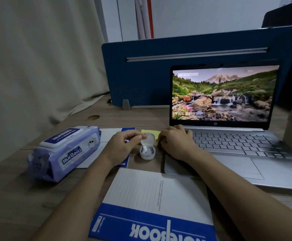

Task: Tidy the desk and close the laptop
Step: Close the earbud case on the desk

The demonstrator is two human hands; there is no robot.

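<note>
Wooden desk (11, 197) carries laptop (228, 153), notebook (152, 206), wipes pack (63, 152), earbud case (147, 150).

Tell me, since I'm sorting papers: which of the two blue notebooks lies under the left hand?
The far notebook, beside the wipes pack, lies partly under the left hand. The near notebook lies between the forearms.

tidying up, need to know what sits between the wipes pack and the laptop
In the head view, between the wipes pack and the laptop: a blue-edged notebook, both hands, an open earbud case and a yellow sticky note.
</note>
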